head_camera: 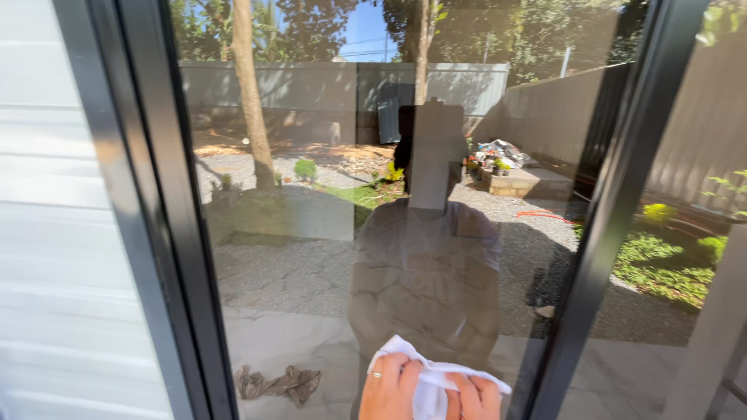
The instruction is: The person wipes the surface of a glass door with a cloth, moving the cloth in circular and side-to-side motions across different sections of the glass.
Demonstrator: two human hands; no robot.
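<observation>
A white cloth is bunched up against a large glass pane at the bottom of the view. My left hand, with a ring on one finger, grips the cloth's left side. My right hand holds its right side, fingers curled over it. Both hands sit close together and low on the glass. The pane mirrors a person's torso right above the hands, along with a sunny yard.
Black frame posts stand left and right of the pane. A crumpled brown rag lies on the pale paving low left. White slatted wall fills the far left. Reflected trees, a fence, gravel and plants show in the glass.
</observation>
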